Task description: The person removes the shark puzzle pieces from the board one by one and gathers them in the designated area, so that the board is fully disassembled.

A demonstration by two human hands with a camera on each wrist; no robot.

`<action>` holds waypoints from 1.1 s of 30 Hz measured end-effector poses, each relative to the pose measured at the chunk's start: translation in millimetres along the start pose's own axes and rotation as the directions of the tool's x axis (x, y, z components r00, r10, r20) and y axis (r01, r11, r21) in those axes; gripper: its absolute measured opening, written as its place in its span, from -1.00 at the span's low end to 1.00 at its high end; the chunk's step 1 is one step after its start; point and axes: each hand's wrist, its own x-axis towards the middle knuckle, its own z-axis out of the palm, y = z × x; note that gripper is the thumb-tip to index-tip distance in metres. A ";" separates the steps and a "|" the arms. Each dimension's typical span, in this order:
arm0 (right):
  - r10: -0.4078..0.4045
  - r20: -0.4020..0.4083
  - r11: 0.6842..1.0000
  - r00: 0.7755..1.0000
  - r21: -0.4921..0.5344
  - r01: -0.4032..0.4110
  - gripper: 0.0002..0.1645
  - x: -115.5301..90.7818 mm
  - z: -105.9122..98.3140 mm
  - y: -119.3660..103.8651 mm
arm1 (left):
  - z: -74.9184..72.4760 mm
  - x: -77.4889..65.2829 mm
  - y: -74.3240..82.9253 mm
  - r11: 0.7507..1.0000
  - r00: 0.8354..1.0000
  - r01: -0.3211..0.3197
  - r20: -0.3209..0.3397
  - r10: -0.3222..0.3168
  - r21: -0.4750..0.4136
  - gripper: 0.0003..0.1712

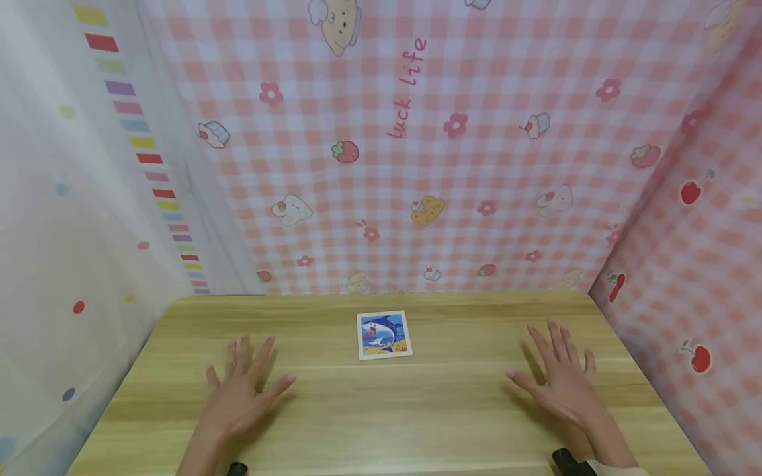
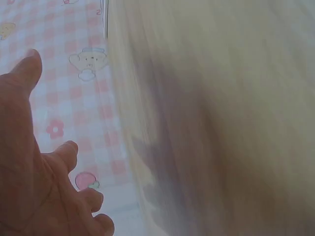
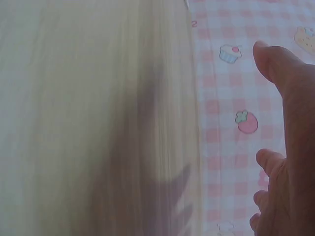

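A square picture with a pale border (image 1: 384, 335) lies flat near the back middle of the wooden table; it shows a blue-and-white sea animal over a sandy bottom. To its left, my left hand (image 1: 238, 393) is spread with fingers pointing forward and thumb out to the side. My right hand (image 1: 562, 387) is spread in much the same way on the other side of the picture. Neither hand touches or holds anything but perhaps the table; shadows fall beside both. In the wrist views, the left hand (image 2: 34, 167) and right hand (image 3: 290, 132) show spread thumbs and fingers.
The wooden table (image 1: 411, 410) ends at the back against a pink checked cloth (image 1: 405, 165) with printed cakes, flowers and strawberries. A white dotted curtain (image 1: 71, 231) hangs at the left and another checked cloth (image 1: 714, 264) at the right. Dark straps show at both wrists.
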 end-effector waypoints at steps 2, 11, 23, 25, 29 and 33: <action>-0.003 0.007 1.000 1.000 0.013 0.003 0.18 1.3 1.6 -3.3 | 5.0 2.1 4.1 1.000 1.000 -0.001 0.011 0.001 -0.014 0.02; -0.018 0.038 0.999 0.999 0.026 0.017 0.19 15.3 14.5 -19.9 | 12.7 14.6 25.4 0.999 1.000 -0.023 0.019 0.024 -0.038 0.03; -0.083 0.043 0.995 0.996 0.058 0.081 0.19 30.3 30.8 -41.9 | 26.6 33.5 50.3 0.994 0.996 -0.078 0.037 0.081 -0.077 0.08; -0.094 0.045 0.994 0.995 0.065 0.091 0.19 32.0 33.6 -45.8 | 29.5 37.2 54.5 0.993 0.995 -0.089 0.043 0.092 -0.083 0.09; -0.112 0.050 0.991 0.992 0.080 0.108 0.21 36.0 41.6 -54.2 | 35.0 43.0 61.8 0.990 0.992 -0.107 0.054 0.112 -0.087 0.09; -0.123 0.063 0.989 0.990 0.089 0.117 0.23 40.7 50.2 -65.4 | 40.0 46.8 67.5 0.988 0.990 -0.121 0.065 0.127 -0.092 0.09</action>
